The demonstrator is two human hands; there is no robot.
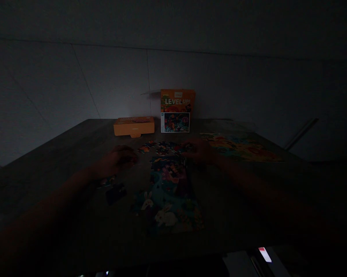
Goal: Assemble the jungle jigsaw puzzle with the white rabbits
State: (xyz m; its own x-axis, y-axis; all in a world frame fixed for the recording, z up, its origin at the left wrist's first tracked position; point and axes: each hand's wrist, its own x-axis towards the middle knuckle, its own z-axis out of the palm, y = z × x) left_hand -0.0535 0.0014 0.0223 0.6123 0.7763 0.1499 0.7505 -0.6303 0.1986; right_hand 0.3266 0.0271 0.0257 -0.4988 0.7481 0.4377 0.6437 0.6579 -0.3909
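Observation:
The scene is very dark. A partly assembled jigsaw puzzle (pixel 173 192) with white rabbits lies in the middle of the table. My left hand (pixel 115 159) is left of its upper end, fingers curled over a reddish patch at the fingertips that I cannot make out. Across from it, my right hand (pixel 199 151) reaches over the puzzle's upper right corner, fingertips at the loose puzzle pieces (pixel 163 148); shadow hides how its fingers are set. More loose pieces, including a dark puzzle piece (pixel 115 193), lie below my left hand.
An orange "LEVEL UP!" box (pixel 177 100) stands upright at the table's back, near the wall. Left of it lies a flat orange box (pixel 134 127). A colourful picture sheet (pixel 242 148) rests at the right. Below the table's front edge a small bright screen (pixel 265 254) shows.

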